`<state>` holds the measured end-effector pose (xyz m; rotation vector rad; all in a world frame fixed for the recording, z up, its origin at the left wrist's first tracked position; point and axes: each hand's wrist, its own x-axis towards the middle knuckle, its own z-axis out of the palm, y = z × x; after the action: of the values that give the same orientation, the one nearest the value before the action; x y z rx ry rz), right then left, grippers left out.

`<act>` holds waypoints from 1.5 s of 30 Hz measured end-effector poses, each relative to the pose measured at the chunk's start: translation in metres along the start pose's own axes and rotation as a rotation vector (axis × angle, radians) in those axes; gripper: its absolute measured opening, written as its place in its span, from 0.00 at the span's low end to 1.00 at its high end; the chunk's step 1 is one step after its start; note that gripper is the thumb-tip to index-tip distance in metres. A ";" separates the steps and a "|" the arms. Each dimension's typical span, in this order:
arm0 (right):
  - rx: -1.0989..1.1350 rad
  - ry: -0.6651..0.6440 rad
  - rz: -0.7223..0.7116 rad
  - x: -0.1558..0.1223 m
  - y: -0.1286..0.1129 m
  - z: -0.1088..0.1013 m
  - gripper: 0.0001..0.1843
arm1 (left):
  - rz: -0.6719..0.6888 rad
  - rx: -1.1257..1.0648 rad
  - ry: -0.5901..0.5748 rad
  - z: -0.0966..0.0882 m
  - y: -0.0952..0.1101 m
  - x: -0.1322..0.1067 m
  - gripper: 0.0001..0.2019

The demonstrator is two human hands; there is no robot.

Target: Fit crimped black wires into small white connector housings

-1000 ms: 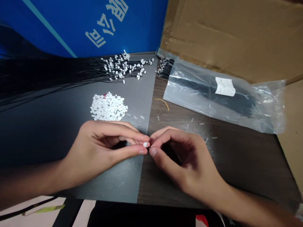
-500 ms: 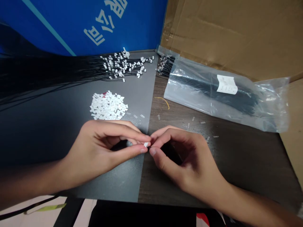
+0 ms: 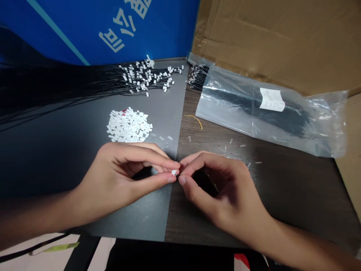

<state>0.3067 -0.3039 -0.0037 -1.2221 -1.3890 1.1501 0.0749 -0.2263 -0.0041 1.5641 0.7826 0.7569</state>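
Left hand (image 3: 118,177), right hand (image 3: 222,192) still pinch white connector (image 3: 174,172)

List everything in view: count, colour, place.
connectors: many, white, piled on mat
wires: many, black, top of mat
bag: one, clear, black wires inside, on table
label: one, white, on bag
yellow wire: one, yellow, on table
small pieces: several, clear, on table
mat: one, grey, left
table: one, brown, right
cardboard: one, brown, behind right
blue board: one, blue, behind left
held connector: one, white, in left hand
left hand: one, pinching connector
right hand: one, beside connector
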 end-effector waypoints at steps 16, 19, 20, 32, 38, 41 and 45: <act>-0.106 -0.012 -0.053 -0.001 0.000 -0.002 0.09 | 0.085 0.056 -0.031 -0.003 -0.005 -0.002 0.17; -0.163 -0.024 -0.077 -0.001 0.000 -0.002 0.09 | 0.080 0.071 -0.042 -0.004 -0.006 -0.002 0.18; -0.178 -0.027 -0.083 -0.001 0.000 -0.002 0.08 | 0.081 0.078 -0.042 -0.004 -0.006 -0.002 0.17; -0.151 -0.089 -0.004 0.000 0.002 -0.004 0.07 | 0.221 0.216 -0.076 -0.006 -0.007 -0.004 0.09; -0.106 -0.124 0.056 0.002 0.002 -0.005 0.08 | 0.203 0.251 -0.080 -0.009 -0.011 -0.006 0.13; -0.105 -0.137 0.048 0.004 0.003 -0.006 0.09 | 0.214 0.236 -0.090 -0.009 -0.013 -0.006 0.13; -0.104 -0.130 0.051 0.004 0.004 -0.007 0.09 | 0.234 0.215 -0.093 -0.009 -0.011 -0.005 0.13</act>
<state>0.3143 -0.2991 -0.0066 -1.2806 -1.5387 1.2239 0.0637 -0.2241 -0.0146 1.8947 0.6343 0.7815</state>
